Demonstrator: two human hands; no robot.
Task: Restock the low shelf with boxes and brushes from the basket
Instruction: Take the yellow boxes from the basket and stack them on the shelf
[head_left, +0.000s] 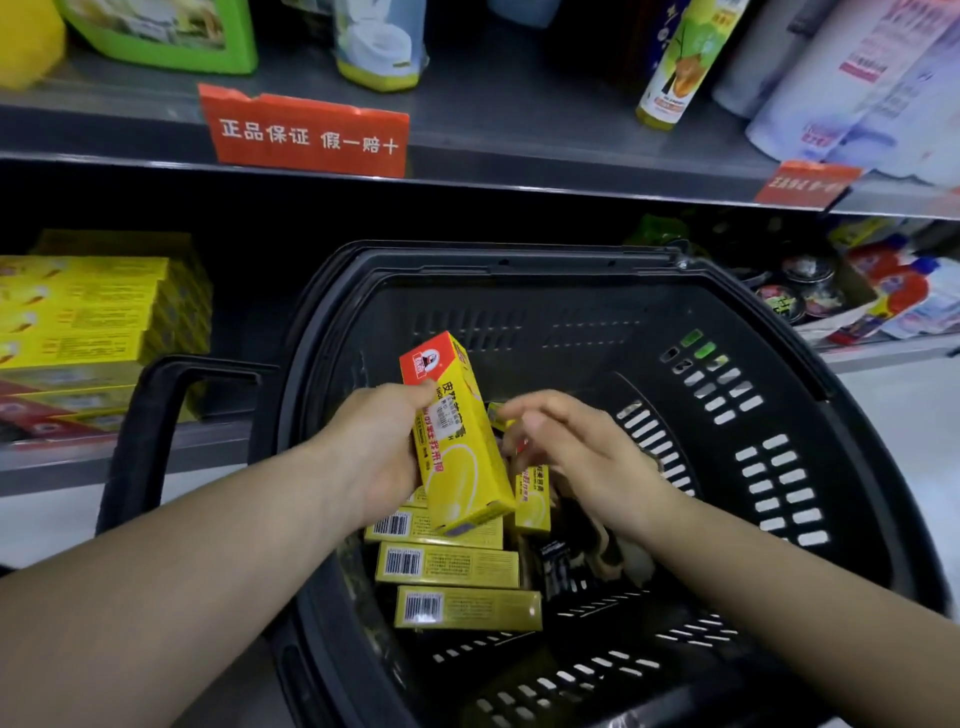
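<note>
— Boxes (447, 564) lie flat in our basket (779, 467); left hand (374, 447) grips one box (457, 441) upright above them.

— Right hand (571, 447), loosely curled, pinches another, we think. Let's carry both level to the low shelf (78, 457), stacking squarely.

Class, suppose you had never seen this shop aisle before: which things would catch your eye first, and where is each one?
First, the yellow box with a red top, in the grip of the left hand above the middle of the black basket. Next, the red sign with white characters on the upper shelf edge. Then the stack of yellow boxes on the low shelf at far left.
</note>
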